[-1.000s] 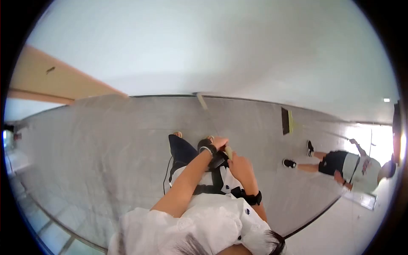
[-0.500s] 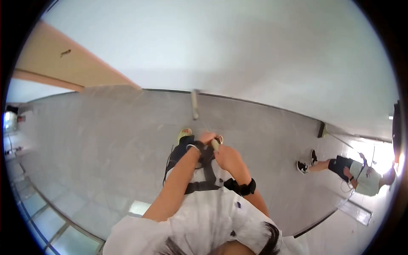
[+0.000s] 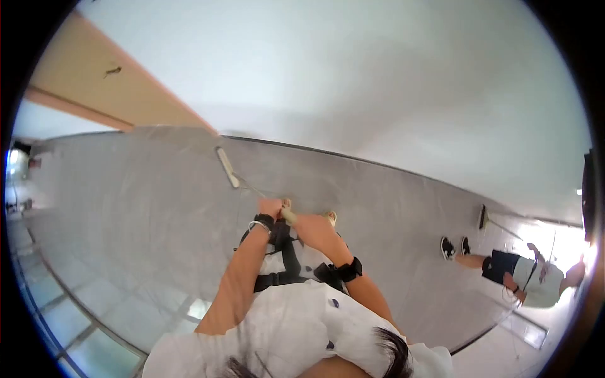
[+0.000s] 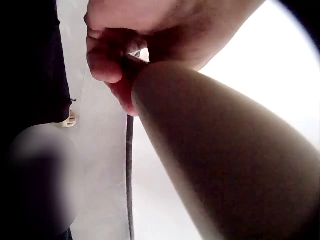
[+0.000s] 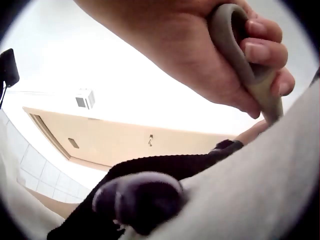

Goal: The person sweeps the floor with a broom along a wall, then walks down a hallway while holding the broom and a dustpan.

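Observation:
My two hands grip the pale handle [image 3: 288, 216] of a long-handled broom, held in front of my waist. The right hand [image 3: 310, 230] holds the top end, and in the right wrist view its fingers curl round a grey hanging loop [image 5: 226, 37]. Farther down the pole is my left hand [image 3: 270, 206]; in the left wrist view its fingers [image 4: 105, 67] wrap the pole below the thick tapered grip [image 4: 220, 145]. The broom's long cream head [image 3: 227, 167] lies on the floor, ahead and left of my feet, near the wall's base.
A white wall [image 3: 353, 82] with dark skirting runs ahead, and a tan door [image 3: 120, 72] stands to the left. At the right another person [image 3: 532, 280] holds a broom [image 3: 483, 217]. Grey floor [image 3: 151, 208] stretches between; glazed panels [image 3: 88, 346] line the rear left.
The broom head has swept left along the floor, away from the wall's base toward the door side. Both hands have moved left with the handle. The other person's broom has shifted in view.

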Available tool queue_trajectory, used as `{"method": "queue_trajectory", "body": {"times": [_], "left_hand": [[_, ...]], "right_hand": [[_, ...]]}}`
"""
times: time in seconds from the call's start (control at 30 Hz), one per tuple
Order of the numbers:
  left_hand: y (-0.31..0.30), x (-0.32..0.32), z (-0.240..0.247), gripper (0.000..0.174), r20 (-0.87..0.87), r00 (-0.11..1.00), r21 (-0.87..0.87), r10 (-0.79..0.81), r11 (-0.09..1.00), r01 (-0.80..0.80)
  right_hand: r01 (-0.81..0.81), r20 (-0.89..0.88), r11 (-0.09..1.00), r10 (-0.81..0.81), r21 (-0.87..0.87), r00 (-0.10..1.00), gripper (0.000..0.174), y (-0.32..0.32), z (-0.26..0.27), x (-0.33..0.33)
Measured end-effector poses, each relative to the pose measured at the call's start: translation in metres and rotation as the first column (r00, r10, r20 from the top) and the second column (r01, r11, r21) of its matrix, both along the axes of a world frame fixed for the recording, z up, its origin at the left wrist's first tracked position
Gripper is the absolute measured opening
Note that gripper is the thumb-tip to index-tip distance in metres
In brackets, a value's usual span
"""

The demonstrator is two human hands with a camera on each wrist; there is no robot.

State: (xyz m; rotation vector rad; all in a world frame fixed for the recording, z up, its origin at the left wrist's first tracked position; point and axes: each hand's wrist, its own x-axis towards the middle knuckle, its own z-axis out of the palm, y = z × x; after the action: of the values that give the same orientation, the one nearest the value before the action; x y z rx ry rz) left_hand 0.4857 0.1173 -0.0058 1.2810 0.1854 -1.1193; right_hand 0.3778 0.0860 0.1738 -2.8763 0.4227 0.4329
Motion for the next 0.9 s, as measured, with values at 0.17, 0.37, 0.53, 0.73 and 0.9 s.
{"method": "queue_trajectory", "body": {"times": [0.17, 0.37, 0.53, 0.73, 0.9], "left_hand": [[-0.090, -0.022, -0.011, 0.016, 0.093, 0.831, -0.145, -0.548, 0.819, 0.556], [-0.152, -0.062, 0.023, 0.014, 0.228, 0.540, 0.026, -0.810, 0.559, 0.829], [-0.157, -0.064, 0.021, 0.016, 0.260, 0.528, -0.044, -0.808, 0.537, 0.843], [-0.124, -0.034, 0.015, 0.026, 0.325, 0.511, 0.120, -0.796, 0.571, 0.812], [-0.062, -0.014, -0.044, 0.016, 0.328, 0.717, 0.118, -0.615, 0.780, 0.615]], "right_hand": [[0.388, 0.027, 0.919, -0.387, -0.068, 0.922, 0.018, -0.026, 0.004, -0.034], [0.701, -0.006, 0.703, -0.706, -0.123, 0.708, 0.026, -0.020, 0.029, -0.029], [0.765, 0.003, 0.639, -0.767, -0.081, 0.641, 0.027, -0.024, 0.029, -0.023], [0.683, -0.108, 0.728, -0.685, -0.064, 0.720, 0.030, -0.009, 0.041, -0.001], [0.382, -0.204, 0.923, -0.366, 0.045, 0.908, 0.027, 0.014, 0.053, 0.009]]}}
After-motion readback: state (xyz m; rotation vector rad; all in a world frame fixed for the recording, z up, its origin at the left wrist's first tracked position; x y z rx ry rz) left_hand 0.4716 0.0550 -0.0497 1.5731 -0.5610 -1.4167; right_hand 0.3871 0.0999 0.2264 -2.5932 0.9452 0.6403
